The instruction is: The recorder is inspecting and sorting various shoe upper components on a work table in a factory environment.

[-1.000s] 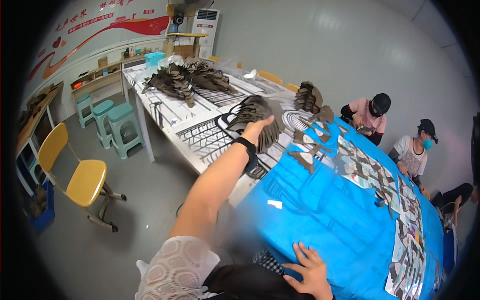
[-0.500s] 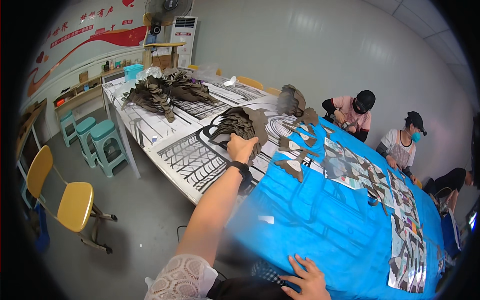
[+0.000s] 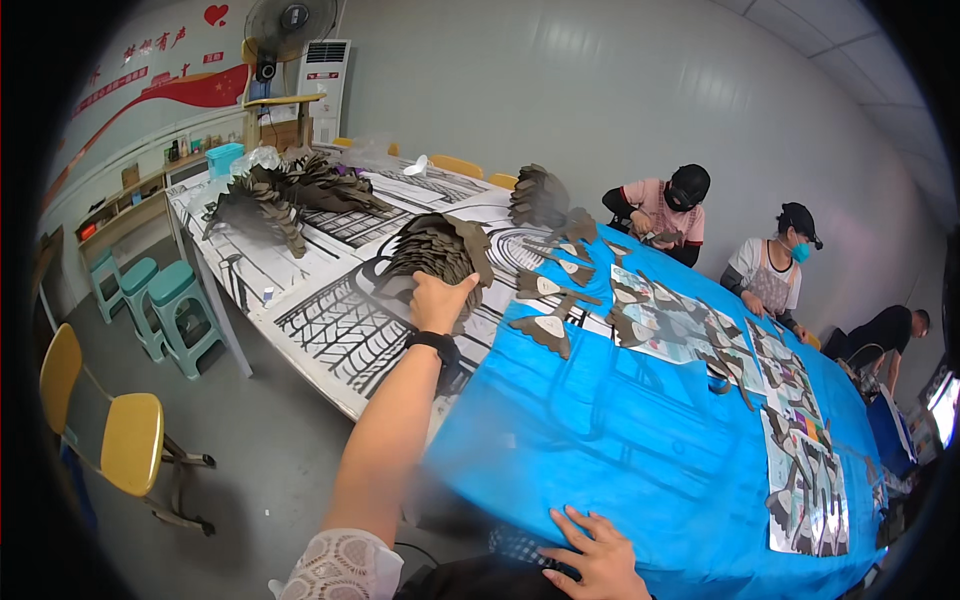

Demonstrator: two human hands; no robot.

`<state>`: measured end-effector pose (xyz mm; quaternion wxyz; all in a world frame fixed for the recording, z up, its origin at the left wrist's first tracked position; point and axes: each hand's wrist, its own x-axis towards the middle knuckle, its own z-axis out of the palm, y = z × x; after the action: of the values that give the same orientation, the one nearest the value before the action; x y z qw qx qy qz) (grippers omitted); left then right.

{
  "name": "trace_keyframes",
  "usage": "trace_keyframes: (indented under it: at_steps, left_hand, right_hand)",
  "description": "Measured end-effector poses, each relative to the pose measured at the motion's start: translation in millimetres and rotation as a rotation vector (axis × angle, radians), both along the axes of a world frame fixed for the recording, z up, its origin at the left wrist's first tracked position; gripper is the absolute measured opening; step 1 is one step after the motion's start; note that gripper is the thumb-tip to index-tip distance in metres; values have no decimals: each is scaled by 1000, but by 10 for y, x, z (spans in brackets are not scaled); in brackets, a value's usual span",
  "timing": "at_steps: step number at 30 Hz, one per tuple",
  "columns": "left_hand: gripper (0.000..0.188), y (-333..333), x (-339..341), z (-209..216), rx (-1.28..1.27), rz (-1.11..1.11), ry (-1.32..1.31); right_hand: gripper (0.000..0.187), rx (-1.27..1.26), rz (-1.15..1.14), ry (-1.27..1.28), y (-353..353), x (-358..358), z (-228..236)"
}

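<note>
With fingers closed on its near edge, my left hand holds a fanned stack of dark brown cut pieces on the patterned table. My right hand lies with fingers spread on the near edge of the blue cloth, holding nothing. Just right of the stack are several loose brown pieces with pale patches, one a wide-ended piece. Further right, more brown pieces rest on printed sheets. How the left fingertips sit under the stack is hidden.
A large brown pile and another brown stack lie farther back on the table. Two people work across it, and a third bends at far right. Green stools and a yellow chair stand left.
My view has turned a little, so the scene sits farther left. My left hand stays on the stack and my right hand on the cloth. The third person shows more fully.
</note>
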<state>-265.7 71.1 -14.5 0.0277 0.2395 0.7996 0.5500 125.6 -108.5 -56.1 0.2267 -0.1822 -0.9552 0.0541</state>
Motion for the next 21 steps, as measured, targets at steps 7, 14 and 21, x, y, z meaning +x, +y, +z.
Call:
trace_keyframes:
  at_steps: [7,14,21]
  left_hand:
    - [106,76,-21,-3,270,-136,-188]
    - [96,94,-98,-133,-27,-58,-101]
    - [85,163,-340,-315,912,-502,-926]
  right_hand:
    - [29,-10,21,-26,2,-16,14]
    - [30,-15,23,-36,-1,-20,16]
    - [30,-28,42,-65,8,-2,6]
